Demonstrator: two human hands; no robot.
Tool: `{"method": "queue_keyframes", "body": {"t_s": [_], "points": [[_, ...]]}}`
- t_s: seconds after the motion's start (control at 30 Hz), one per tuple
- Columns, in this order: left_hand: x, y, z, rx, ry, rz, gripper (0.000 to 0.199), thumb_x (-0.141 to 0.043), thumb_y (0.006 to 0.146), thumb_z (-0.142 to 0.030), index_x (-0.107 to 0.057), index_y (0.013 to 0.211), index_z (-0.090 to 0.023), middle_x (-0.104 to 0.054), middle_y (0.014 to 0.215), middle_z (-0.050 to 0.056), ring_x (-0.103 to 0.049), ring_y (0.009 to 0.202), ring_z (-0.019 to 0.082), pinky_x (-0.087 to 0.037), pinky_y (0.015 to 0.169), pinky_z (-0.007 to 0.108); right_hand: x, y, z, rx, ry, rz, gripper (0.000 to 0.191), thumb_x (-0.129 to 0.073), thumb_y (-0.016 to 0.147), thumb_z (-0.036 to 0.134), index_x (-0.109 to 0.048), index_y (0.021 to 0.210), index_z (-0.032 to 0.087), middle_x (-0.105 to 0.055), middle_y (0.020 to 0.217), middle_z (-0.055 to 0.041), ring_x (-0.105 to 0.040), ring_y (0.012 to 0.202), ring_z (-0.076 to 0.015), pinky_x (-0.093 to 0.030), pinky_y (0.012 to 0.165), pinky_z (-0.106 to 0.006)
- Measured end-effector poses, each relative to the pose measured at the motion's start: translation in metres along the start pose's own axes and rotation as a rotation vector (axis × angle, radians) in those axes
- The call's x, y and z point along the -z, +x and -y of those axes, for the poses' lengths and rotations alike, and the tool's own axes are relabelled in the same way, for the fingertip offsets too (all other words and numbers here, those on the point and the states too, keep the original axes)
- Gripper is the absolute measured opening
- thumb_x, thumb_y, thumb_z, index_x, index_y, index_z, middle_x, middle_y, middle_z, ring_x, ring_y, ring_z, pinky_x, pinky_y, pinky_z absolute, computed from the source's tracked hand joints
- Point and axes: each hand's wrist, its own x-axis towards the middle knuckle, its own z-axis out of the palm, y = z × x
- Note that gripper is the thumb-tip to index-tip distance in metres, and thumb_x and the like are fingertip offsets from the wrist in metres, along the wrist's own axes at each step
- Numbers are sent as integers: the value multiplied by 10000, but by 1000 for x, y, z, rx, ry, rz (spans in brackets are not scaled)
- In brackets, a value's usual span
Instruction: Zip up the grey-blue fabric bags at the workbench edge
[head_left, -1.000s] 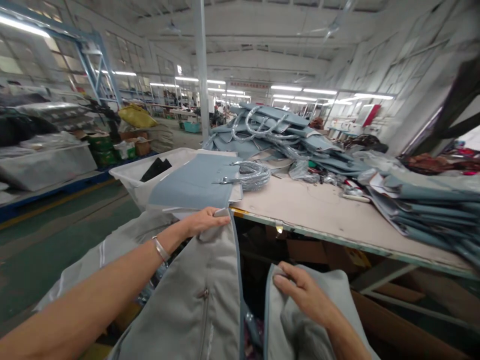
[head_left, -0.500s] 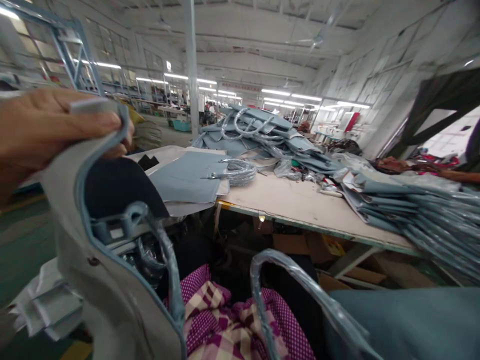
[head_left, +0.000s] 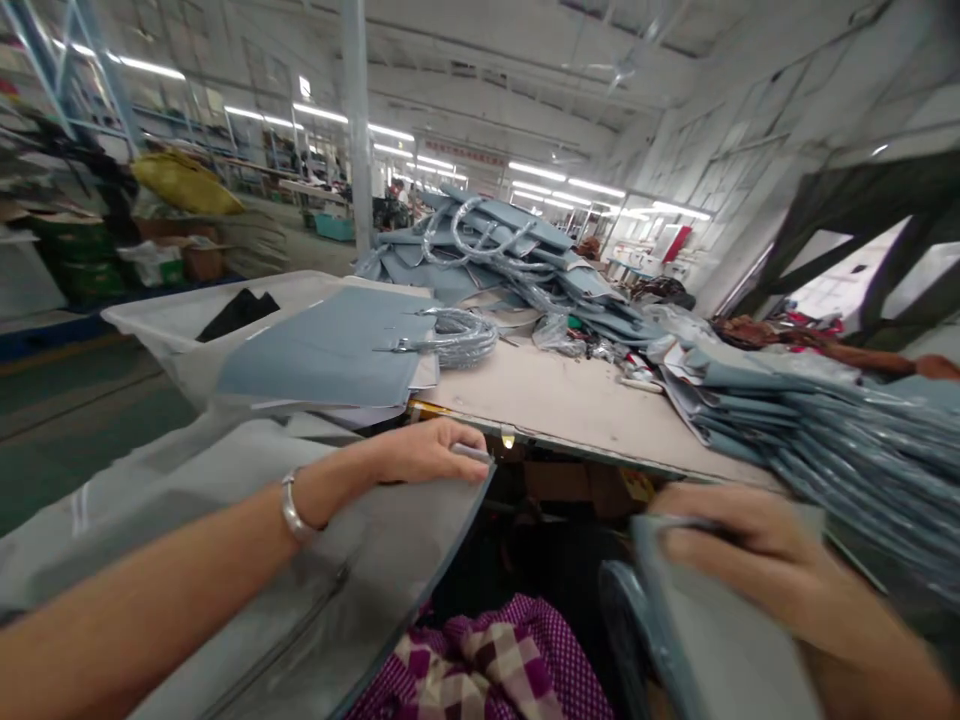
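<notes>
My left hand [head_left: 439, 452], with a silver bangle at the wrist, pinches the edge of a bag panel [head_left: 390, 540], grey inside with a blue rim, that spreads over the lower left. At the lower right, my right hand [head_left: 739, 530], somewhat blurred, is closed on the top edge of another grey and blue bag panel [head_left: 742, 620]. A plastic-wrapped handle [head_left: 626, 610] hangs beside that panel. Whether both panels belong to one bag I cannot tell. Purple checked cloth [head_left: 495, 670] covers my lap between them.
On the table [head_left: 540, 390] ahead, a flat blue bag [head_left: 330, 345] overlaps a white tub [head_left: 157, 320]. A heap of blue bags [head_left: 487, 240] rises behind. A stack of bags with wrapped handles [head_left: 840, 430] lies right. A post [head_left: 358, 130] stands beyond.
My left hand has come from the upper left down to the middle with the panel edge. My right hand has come into view, gripping the right panel. The view has shifted slightly.
</notes>
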Motion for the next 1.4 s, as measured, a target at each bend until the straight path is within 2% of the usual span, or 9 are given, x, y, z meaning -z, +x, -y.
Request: {"method": "queue_keyframes", "body": {"t_s": [0.1,0.2,0.27,0.37,0.5,0.77,1.03,1.4], "points": [[-7,35,42,-13,-50,8,392,-722,706,-501,-620,739,-124,-496,633,-33,-393,583,92,-306,553,201,-35,43,-25,-60,26,130,382,-563,950,435,-628,705,149,-549,650,-9,-484,617,-137,-348,563,-250],[-5,60,66,1,-127,-75,384,-672,722,-509,-610,736,-130,-492,652,-33,-405,617,105,-312,589,215,-67,77,-67,-153,10,67,314,-558,912,382,-630,724,142,-558,673,-2,-495,662,-146,-342,617,-252],[-1,73,73,21,-165,-137,374,-650,728,-506,-608,751,-135,-501,666,-30,-413,634,114,-316,601,222,-74,89,-92,-208,68,39,327,-571,879,412,-616,708,137,-537,660,-1,-483,657,-148,-343,616,-249],[3,91,78,55,-178,-165,353,-659,720,-478,-625,740,-128,-520,664,-21,-426,647,124,-323,618,231,-69,94,-113,-273,176,10,383,-592,843,476,-581,673,134,-468,628,9,-423,617,-134,-321,574,-238],[5,109,85,103,-198,-155,309,-658,727,-433,-640,731,-125,-530,656,-25,-431,643,119,-329,624,230,-63,105,-125,-332,199,41,393,-601,836,476,-587,663,124,-458,623,7,-403,604,-126,-304,553,-231],[13,135,100,213,-253,-150,280,-673,710,-412,-649,729,-133,-544,641,-29,-437,627,112,-339,590,217,-71,130,-156,-384,307,125,396,-609,851,468,-575,668,118,-418,634,14,-365,603,-110,-292,540,-215],[18,144,97,256,-268,-131,289,-681,714,-423,-660,724,-135,-538,616,-36,-428,592,100,-334,575,215,-69,135,-164,-371,386,173,341,-625,863,367,-547,633,128,-352,613,31,-282,570,-87,-226,494,-209],[16,147,101,262,-234,-136,276,-675,721,-415,-676,731,-139,-566,636,-30,-453,610,109,-341,584,218,-74,135,-170,-384,431,208,351,-636,870,378,-549,639,128,-338,602,32,-259,560,-85,-212,481,-213]]}}
